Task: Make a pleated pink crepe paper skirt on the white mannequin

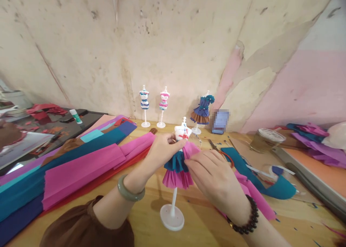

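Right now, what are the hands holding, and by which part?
The left hand grips the small mannequin at its waist; the right hand touches the top of its paper skirt, grip unclear.

We note: crinkled matt crepe-paper skirt (177, 171) on glossy white plastic mannequin (182, 131) (smooth stand); counter (151, 218) bare wood, grain showing.

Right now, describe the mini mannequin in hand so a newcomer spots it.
On the wooden table, nearer than the row of mannequins at the wall, stands a white plastic mini mannequin. The left hand grips it; the right hand touches its skirt. Only it wears a pleated pink paper skirt with a teal band.
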Tool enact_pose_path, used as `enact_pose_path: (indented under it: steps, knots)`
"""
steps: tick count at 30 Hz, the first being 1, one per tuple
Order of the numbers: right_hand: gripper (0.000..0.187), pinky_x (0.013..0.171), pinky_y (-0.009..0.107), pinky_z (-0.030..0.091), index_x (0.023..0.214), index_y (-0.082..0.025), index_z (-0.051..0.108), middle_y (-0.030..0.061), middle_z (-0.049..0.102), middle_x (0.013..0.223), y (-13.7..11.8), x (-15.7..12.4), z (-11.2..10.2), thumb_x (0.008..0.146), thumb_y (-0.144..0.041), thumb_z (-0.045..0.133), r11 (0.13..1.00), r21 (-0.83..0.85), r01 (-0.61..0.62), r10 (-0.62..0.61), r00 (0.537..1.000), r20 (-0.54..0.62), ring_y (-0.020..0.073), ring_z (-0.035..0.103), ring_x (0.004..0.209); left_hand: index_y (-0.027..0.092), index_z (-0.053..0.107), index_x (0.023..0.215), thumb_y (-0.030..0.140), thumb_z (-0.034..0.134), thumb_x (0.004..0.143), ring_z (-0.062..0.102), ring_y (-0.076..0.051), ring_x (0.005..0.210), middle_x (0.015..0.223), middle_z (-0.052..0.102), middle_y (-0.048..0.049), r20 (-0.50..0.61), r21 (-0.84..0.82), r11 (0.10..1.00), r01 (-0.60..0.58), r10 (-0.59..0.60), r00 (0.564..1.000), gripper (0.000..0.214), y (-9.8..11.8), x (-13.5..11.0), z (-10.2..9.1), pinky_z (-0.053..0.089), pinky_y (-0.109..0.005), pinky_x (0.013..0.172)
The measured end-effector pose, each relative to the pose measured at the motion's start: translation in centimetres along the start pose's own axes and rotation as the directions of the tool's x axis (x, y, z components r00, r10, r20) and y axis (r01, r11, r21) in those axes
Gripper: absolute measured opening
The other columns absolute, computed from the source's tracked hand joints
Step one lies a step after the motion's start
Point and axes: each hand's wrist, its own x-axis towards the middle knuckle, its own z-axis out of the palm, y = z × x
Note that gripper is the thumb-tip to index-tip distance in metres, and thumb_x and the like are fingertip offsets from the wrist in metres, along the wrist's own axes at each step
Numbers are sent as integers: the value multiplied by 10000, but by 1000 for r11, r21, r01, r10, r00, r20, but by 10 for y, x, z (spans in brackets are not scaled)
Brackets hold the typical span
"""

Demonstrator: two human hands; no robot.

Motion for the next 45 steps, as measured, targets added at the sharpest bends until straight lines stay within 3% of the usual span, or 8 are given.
enact_pose_path:
  steps: [5,14,25,30,33,36,39,45]
  knots:
    - [277,707,353,451,857,-109,696,93,699,768,-2,1,-2,953,-54,441,997,-34,74,-73,997,40,198,597,739,135,691,801,359,679,731,675,-196,769,799,728,-39,13,-30,1000,5,-5,1000,235,2,-1,-6,494,-268,685]
    - [170,750,381,460,935,-144,694,103,711,916,3,3,-3,910,-72,542,999,-51,-11,12,1000,16,242,612,870,130,680,752,414,686,739,638,-168,666,714,695,-34,-12,28,999,28,-28,1000,284,4,-1,-14,455,-246,585]
    - [218,749,373,479,926,-108,682,119,710,852,-3,-2,5,935,-48,473,998,45,48,-46,998,-35,211,619,798,139,699,754,426,704,739,641,-177,733,746,701,-37,8,-30,999,32,-32,999,287,8,-3,-13,473,-255,649]
    - [195,784,394,487,942,-181,670,78,719,900,0,3,-5,874,-71,524,971,218,-102,112,993,-34,212,638,846,144,718,792,448,718,743,642,-168,726,789,726,-39,81,-67,997,29,-23,996,308,10,-5,-15,475,-245,639]
    - [129,815,385,517,961,-200,658,82,722,941,11,1,-10,901,-167,549,879,343,-332,360,933,-19,222,658,912,150,724,790,473,720,749,647,-169,738,815,733,-34,153,-76,997,27,-15,988,326,9,-5,-15,479,-239,631]
    - [179,844,408,536,987,-208,670,92,736,992,24,-4,-8,909,-344,583,704,373,-604,621,779,91,245,684,941,149,729,827,484,694,783,663,-180,779,841,738,-33,221,-63,998,4,10,975,341,5,-4,-14,500,-251,680]
    - [282,879,434,540,1024,-206,688,101,748,1058,28,-6,-4,883,-435,603,547,417,-725,701,670,245,268,694,996,155,734,928,478,668,817,680,-217,898,938,749,-56,293,-71,996,-51,69,954,347,2,-4,-13,521,-287,781]
    - [194,832,402,570,961,-205,719,72,774,952,20,3,-7,866,-348,628,522,487,-700,623,703,343,256,723,913,191,726,970,451,603,875,671,-230,993,998,746,-61,350,-20,993,-117,116,930,303,8,-10,-9,518,-305,861]
